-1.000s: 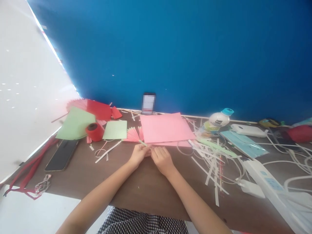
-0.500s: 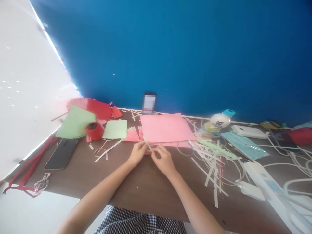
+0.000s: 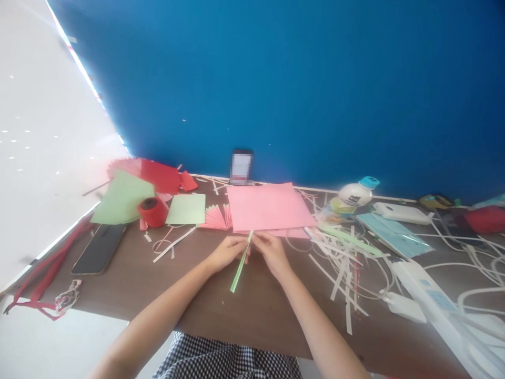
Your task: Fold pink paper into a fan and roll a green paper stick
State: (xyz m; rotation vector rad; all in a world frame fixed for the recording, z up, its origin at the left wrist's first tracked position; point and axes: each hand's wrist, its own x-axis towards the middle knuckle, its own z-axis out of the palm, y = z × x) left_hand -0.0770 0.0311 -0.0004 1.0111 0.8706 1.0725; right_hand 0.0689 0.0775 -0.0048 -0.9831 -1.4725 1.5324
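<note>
A narrow folded green paper strip (image 3: pixel 238 275) slants down toward me over the brown table (image 3: pixel 213 310). My left hand (image 3: pixel 230 251) pinches its upper part from the left. From the right, the fingers of my right hand (image 3: pixel 270 251) close on the same strip near its top end. Just beyond both hands lies a large pink sheet (image 3: pixel 272 206). A fan-folded pink paper (image 3: pixel 216 217) and a light green square sheet (image 3: pixel 186 209) are to the left of it.
At the left are a red roll (image 3: pixel 153 212), a dark phone (image 3: pixel 99 249) and red straps (image 3: pixel 49 276). On the right lie paper strips (image 3: pixel 339 263), a white bottle (image 3: pixel 355 195), a blue packet (image 3: pixel 396 235) and a power strip (image 3: pixel 430 295) with cables. Another phone (image 3: pixel 241 167) leans against the wall.
The green strip has swung from pointing away between the fingers to hanging down toward me, with more of its length showing. Both hands have shifted slightly right.
</note>
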